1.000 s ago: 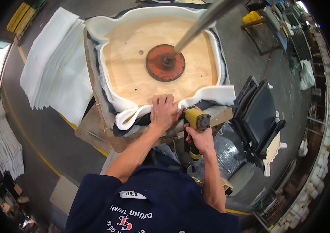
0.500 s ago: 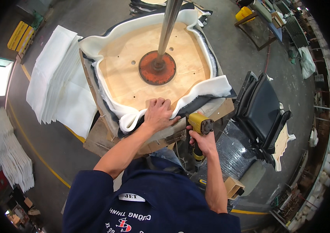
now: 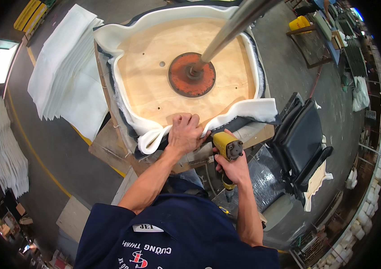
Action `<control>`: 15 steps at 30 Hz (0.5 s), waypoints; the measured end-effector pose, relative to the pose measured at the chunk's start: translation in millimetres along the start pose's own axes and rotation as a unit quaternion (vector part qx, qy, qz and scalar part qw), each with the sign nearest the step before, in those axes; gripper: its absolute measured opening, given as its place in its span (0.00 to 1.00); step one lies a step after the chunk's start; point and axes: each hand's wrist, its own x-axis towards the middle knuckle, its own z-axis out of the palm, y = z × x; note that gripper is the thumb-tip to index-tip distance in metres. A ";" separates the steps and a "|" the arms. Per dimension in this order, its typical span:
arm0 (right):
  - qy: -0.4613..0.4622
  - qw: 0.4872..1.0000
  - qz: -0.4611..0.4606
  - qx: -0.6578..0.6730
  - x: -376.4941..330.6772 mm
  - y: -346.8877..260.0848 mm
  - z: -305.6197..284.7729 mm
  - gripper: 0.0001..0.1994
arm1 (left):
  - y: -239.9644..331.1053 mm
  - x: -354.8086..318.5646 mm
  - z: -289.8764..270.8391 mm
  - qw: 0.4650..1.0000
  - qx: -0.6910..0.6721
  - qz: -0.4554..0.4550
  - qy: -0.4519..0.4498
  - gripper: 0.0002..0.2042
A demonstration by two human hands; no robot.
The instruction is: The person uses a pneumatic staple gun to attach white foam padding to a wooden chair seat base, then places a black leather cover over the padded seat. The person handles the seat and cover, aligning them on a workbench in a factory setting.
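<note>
A plywood seat panel lies in front of me, edged by thick white padding and a dark cover. A round, rusty red press plate on a metal rod sits on its middle. My left hand is closed at the panel's near edge, fingers curled over the padding and cover. Just right of it, my right hand grips a yellow staple gun, its nose close to the cover's edge by my left fingers. What the left fingertips pinch is partly hidden.
White padding sheets are stacked left of the panel, with another pile farther left. Black upholstered seats stand at the right beside a plastic-wrapped surface. A yellow bucket is at the far right.
The view has shifted a little. My right hand has brought the staple gun slightly left along the edge, nearer my left hand. The left hand keeps its hold.
</note>
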 end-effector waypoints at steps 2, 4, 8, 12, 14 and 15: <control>0.006 1.000 0.004 -0.005 2.3 -0.6 3.1 0.40 | 1.5 -0.9 -0.8 1.000 -0.001 -0.003 0.010 0.16; 0.016 1.000 0.009 0.001 3.1 -2.6 8.5 0.39 | 2.1 -0.4 -0.6 1.000 -0.005 -0.006 0.014 0.16; 0.046 0.997 -0.010 -0.062 5.7 -7.0 18.0 0.36 | 4.1 2.7 -1.1 1.000 0.011 -0.014 0.011 0.15; 0.038 0.998 0.004 -0.045 7.7 -13.4 13.0 0.36 | 6.2 2.6 -0.3 1.000 0.018 -0.019 0.002 0.15; 0.036 0.999 -0.003 0.003 6.0 -10.7 12.1 0.37 | 8.3 4.4 3.3 1.000 0.013 -0.019 -0.003 0.15; 0.042 0.999 -0.006 0.024 1.9 -1.6 9.3 0.38 | 9.3 4.5 5.5 1.000 0.015 -0.019 -0.016 0.16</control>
